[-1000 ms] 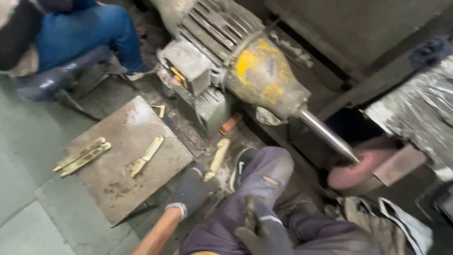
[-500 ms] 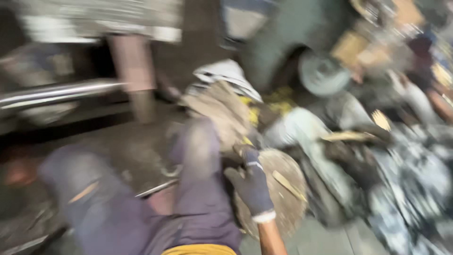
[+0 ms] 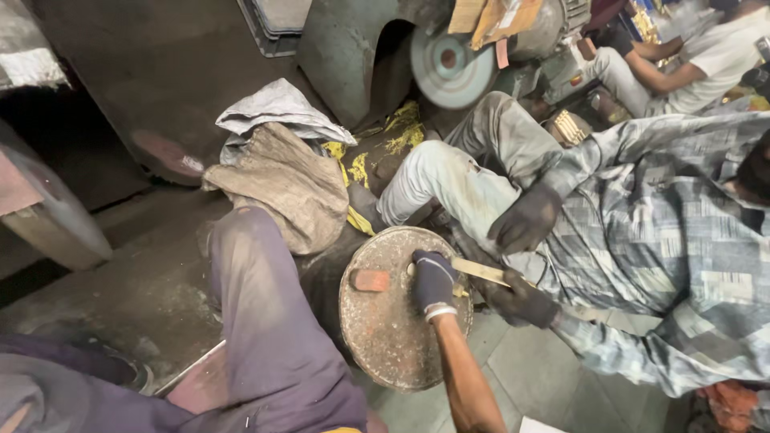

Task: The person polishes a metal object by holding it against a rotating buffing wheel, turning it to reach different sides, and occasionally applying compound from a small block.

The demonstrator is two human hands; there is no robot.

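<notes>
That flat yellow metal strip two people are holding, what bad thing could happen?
1. The gloved right hand and a co-worker's dark glove both grip the flat yellow metal strip; a tug might pinch fingers.
2. The small red block lies loose on the round rusty metal plate and could slide off.

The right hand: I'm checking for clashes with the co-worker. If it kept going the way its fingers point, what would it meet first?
The right hand already rests on the yellowish strip over the round metal plate. Straight on, it would probably meet the co-worker's gloved hand; depth is unclear.
</notes>
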